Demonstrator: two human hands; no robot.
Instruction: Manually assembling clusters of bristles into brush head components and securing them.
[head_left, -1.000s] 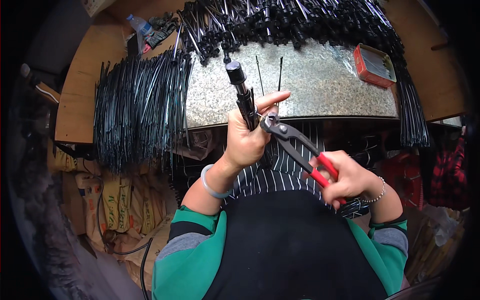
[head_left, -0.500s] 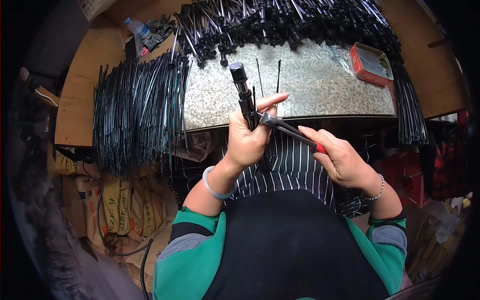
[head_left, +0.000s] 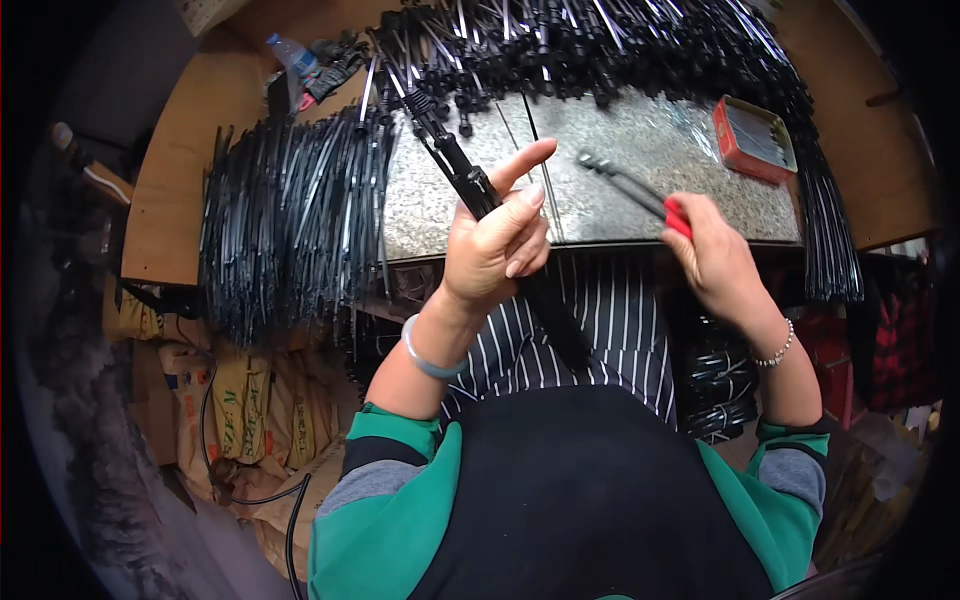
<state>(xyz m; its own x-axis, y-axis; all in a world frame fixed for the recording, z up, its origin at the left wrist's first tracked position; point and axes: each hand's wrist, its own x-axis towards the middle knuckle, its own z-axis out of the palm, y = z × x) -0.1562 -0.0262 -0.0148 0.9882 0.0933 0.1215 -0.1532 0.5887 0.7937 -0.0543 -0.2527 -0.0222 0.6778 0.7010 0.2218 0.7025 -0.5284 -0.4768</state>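
Black rods (head_left: 290, 215) lie bundled at the left of the bench, within easy reach. My left hand (head_left: 495, 245) grips one rod assembly (head_left: 465, 175) upright over the stone slab (head_left: 620, 180), fingers clamped round it and forefinger lifted, so its end faces me for working. My right hand (head_left: 715, 255) is closed on the red-handled pliers (head_left: 625, 190), jaws pointing at the slab, apart from the rod. A red tin (head_left: 755, 140) sits at the far right, handy.
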